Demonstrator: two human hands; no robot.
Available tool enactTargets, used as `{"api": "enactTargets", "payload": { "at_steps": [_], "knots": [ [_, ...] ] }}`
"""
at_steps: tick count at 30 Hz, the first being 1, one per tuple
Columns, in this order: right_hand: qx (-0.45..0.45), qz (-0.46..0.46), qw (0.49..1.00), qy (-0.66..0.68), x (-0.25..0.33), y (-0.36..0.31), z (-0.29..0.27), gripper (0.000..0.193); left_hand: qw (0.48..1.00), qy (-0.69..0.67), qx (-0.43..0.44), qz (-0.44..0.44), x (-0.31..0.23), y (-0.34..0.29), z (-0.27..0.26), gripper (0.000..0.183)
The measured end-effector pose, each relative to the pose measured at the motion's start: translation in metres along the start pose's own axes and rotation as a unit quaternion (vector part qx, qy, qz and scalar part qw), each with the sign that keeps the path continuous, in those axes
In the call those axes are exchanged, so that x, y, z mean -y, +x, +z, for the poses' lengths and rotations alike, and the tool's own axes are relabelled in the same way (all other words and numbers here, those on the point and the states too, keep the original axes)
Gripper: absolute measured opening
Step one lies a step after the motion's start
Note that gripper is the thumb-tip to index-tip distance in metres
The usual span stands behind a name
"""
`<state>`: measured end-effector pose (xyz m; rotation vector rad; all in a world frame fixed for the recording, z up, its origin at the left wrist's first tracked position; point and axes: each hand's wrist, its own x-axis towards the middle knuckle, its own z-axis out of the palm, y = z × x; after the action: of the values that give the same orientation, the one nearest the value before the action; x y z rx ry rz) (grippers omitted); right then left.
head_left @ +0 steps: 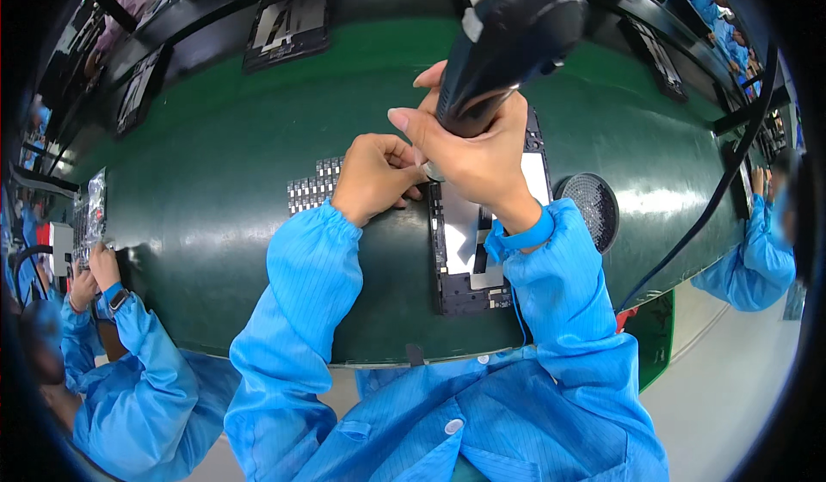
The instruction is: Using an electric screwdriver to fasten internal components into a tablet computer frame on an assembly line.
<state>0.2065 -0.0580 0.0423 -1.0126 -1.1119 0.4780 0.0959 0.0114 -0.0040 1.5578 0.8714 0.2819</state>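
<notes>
1. a green belt (215, 181) runs across a factory line, with dark trays along its far edge and other people in blue coats at both ends.
2. the frame (465, 250), a flat black device chassis with pale inner panels, lies on the belt right in front of the person. its long axis runs from the near edge away from the body, with the far end hidden under the hands.
3. it looks thin, stiff and light, yet likely fragile at the exposed inner parts. by my judgement the black outer edges are the safest place to hold it.
4. the right hand (477, 151) is wrapped tight round a black driver (508, 43), fingers pressed closed on its body. the tool stands nearly upright, tilted toward the far right, tip down at the frame's far left part. a cable (714, 198) leads off to the right.
5. the left hand (374, 177) rests curled at the frame's far left corner, fingertips bunched by the tip. whether they pinch a screw i cannot tell.
6. just left of that hand lies a parts sheet (311, 185) of small grey pieces in rows.
7. right of the frame sits a round black dish (594, 207), near the wrist band.
</notes>
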Motion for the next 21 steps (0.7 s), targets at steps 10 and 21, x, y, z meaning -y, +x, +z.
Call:
{"api": "enactTargets", "payload": {
  "at_steps": [10, 21],
  "knots": [
    [-0.111, -0.067, 0.989, -0.069, 0.064, -0.047, -0.138, 0.033, 0.912, 0.343, -0.148, 0.169, 0.024, -0.040, -0.077, 0.036],
    [-0.202, 0.016, 0.977, -0.064, 0.053, -0.070, -0.171, 0.030, 0.993, 0.076, -0.080, 0.051, 0.032, -0.037, -0.075, 0.024]
  ]
}}
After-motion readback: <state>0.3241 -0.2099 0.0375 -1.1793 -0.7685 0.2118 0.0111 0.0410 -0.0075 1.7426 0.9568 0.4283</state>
